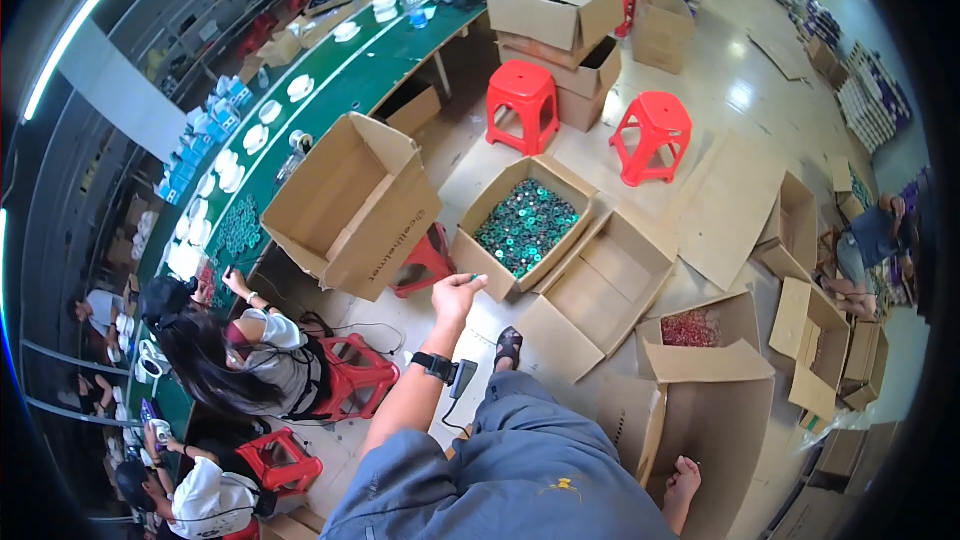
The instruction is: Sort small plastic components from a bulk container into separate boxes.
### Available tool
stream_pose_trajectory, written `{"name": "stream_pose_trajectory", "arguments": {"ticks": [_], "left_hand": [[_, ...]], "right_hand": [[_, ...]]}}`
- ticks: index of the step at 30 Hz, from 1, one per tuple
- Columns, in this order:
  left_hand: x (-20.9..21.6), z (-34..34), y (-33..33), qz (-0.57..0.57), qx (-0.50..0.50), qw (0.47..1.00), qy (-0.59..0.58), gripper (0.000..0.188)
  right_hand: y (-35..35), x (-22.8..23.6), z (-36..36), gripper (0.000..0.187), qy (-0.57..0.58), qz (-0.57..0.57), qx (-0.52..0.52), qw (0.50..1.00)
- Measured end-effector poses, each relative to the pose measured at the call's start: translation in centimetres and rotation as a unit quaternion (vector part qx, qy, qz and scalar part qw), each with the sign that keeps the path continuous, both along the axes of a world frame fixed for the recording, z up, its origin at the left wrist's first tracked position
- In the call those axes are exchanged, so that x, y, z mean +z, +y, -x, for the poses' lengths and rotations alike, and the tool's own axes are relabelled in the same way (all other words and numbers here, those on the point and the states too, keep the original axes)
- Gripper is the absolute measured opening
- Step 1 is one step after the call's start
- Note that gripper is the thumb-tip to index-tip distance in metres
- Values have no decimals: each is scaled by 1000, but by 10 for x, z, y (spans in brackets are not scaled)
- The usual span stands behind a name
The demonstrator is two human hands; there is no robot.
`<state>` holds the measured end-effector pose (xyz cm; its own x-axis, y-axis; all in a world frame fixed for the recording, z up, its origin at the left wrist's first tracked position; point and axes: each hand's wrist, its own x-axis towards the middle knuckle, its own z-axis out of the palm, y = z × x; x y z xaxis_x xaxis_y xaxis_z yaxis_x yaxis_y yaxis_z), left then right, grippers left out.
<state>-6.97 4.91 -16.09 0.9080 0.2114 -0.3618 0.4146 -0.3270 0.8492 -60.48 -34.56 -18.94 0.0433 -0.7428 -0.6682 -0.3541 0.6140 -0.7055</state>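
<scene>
My left hand (458,297) is stretched out in front of me, its fingers pinched together. A tiny green piece shows at the fingertips; its exact kind is too small to tell. Just beyond that hand stands an open carton (583,230) filled with small green and dark ring-shaped parts (530,225). My right hand (684,481) hangs low on the right with its fingers curled, over an open cardboard box (705,430). Whether anything is inside those fingers is hidden.
Open cartons (625,265) crowd the floor on the right, one with red parts (692,328). Red stools (523,105) stand ahead. A tall carton (355,205) rises beside the green workbench (335,70) on the left, where people (255,360) sit working.
</scene>
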Motion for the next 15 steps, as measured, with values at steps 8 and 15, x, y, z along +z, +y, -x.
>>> {"name": "stream_pose_trajectory", "arguments": {"ticks": [8,15], "left_hand": [[-38,-114,30,120,60,989,69,34],[-155,-179,-77,78,-62,969,225,33]], "right_hand": [[9,-3,-102,14,17,45,-1,999],[54,43,-143,13,58,38,-54,996]]}}
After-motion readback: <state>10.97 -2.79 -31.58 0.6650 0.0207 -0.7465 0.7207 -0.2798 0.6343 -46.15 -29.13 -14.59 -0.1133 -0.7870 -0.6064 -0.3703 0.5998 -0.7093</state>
